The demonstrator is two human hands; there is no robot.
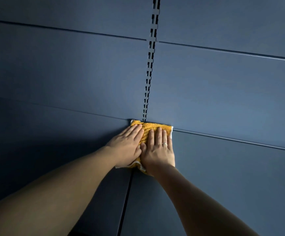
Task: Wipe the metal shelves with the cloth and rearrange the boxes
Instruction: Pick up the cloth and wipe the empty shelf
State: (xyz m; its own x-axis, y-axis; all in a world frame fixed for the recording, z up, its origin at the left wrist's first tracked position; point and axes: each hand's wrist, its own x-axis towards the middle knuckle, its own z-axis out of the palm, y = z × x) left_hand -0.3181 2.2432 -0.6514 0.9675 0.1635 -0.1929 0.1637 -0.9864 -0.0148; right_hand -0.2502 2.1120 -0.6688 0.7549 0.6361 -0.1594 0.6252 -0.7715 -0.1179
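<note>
Both palms flat, fingers extended, pressing yellow cloth (149, 132) onto shelf (223, 176): left hand (127, 147) at 9 o'clock of right hand (158, 153). Nothing gripped. Cloth jammed into back corner below slotted upright (149, 74), likely for dust. No boxes visible.

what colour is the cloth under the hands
The cloth is mustard yellow terry with a white edge, seen in the head view, the only one here.
</note>
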